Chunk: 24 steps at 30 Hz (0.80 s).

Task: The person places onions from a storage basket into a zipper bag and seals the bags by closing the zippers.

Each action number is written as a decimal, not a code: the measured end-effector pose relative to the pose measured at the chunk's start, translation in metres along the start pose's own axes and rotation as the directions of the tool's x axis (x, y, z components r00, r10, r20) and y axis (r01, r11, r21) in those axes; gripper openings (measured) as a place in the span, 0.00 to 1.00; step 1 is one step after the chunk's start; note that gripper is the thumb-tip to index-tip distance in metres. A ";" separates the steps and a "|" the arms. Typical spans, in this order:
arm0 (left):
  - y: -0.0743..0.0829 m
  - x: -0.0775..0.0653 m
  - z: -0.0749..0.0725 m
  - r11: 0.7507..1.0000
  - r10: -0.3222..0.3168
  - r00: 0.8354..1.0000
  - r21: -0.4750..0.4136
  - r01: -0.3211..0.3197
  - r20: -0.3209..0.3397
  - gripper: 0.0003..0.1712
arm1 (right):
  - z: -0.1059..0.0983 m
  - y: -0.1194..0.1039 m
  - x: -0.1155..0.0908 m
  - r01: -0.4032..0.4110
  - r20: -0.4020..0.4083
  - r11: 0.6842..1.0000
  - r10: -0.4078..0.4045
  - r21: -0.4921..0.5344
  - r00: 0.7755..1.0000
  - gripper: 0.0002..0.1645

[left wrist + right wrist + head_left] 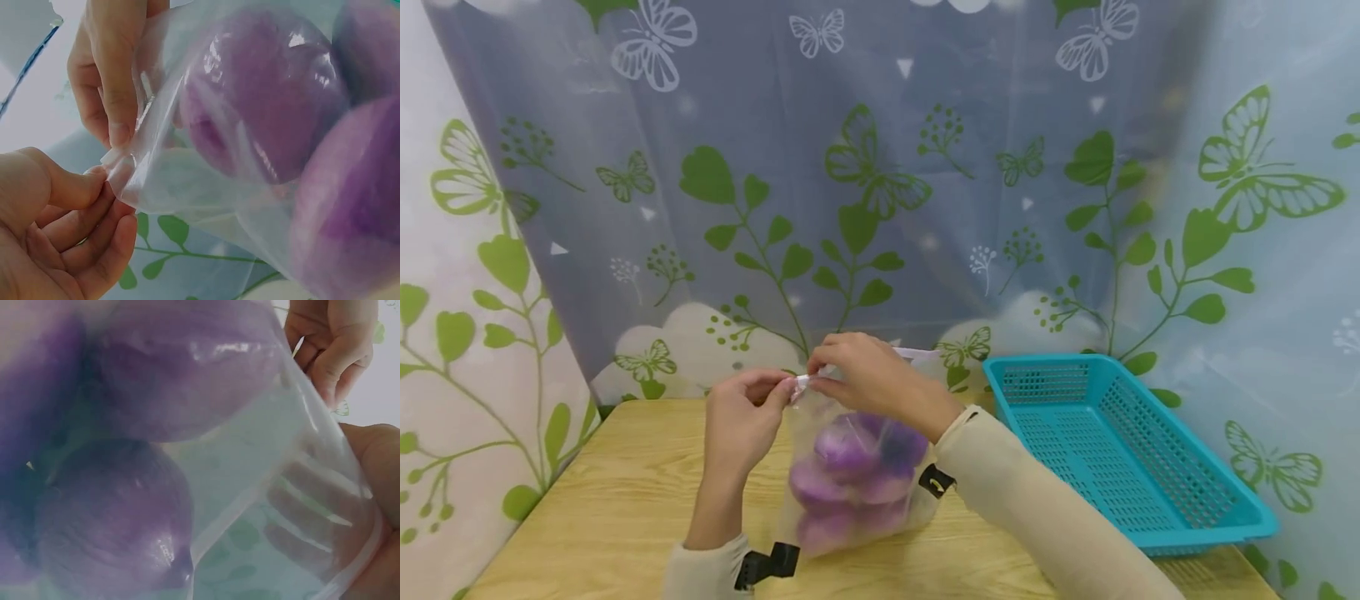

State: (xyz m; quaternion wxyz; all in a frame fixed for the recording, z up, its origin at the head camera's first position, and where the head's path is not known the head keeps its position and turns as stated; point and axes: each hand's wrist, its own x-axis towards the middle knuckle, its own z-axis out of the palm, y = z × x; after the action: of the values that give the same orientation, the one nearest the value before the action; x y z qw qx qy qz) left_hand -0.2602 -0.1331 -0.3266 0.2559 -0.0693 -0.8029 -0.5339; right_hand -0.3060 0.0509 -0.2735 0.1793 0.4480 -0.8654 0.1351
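A clear plastic zip bag (917, 353) with a pale strip along its top stands upright on the wooden table. Inside it are several purple onions (848, 446), which show large through the film in both wrist views. My left hand (737, 417) pinches the bag's upper left corner between thumb and forefinger, the other fingers curled below. Right beside it, my right hand (868, 375) reaches over the top and pinches the same strip. In the left wrist view the fingertips of both hands nearly meet at the bag's corner. Part of the right hand shows through the film in the right wrist view.
A turquoise plastic basket (1217, 533) with perforated walls stands on the right of the table (625, 483), close to my right forearm. Behind the table hangs a patterned curtain (970, 83) with leaves and butterflies, and it continues along both sides.
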 end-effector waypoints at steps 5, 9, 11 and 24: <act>0.002 0.002 0.000 0.998 0.017 1.000 0.056 -0.018 0.013 0.05 | 0.002 0.005 0.007 0.005 0.044 0.996 -0.008 0.088 0.999 0.05; 0.003 0.004 -0.001 0.996 0.022 0.999 0.083 -0.026 0.046 0.06 | 0.001 0.008 0.010 0.012 0.076 0.990 -0.023 0.142 0.997 0.06; 0.003 0.004 -0.001 0.994 0.020 0.998 0.103 -0.027 0.066 0.07 | 0.000 0.008 0.011 0.009 0.099 0.990 -0.023 0.143 0.995 0.06; 0.013 0.007 0.002 0.984 -0.017 0.998 0.179 0.006 0.059 0.06 | -0.015 0.010 0.018 -0.016 0.211 0.998 0.005 0.054 0.977 0.04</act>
State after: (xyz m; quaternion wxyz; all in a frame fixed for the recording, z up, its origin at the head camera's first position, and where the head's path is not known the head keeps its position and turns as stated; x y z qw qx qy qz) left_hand -0.2615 -0.1267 -0.3129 0.2335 -0.0576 -0.8554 -0.4588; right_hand -0.3207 0.0491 -0.2530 0.0732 0.4600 -0.8778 0.1115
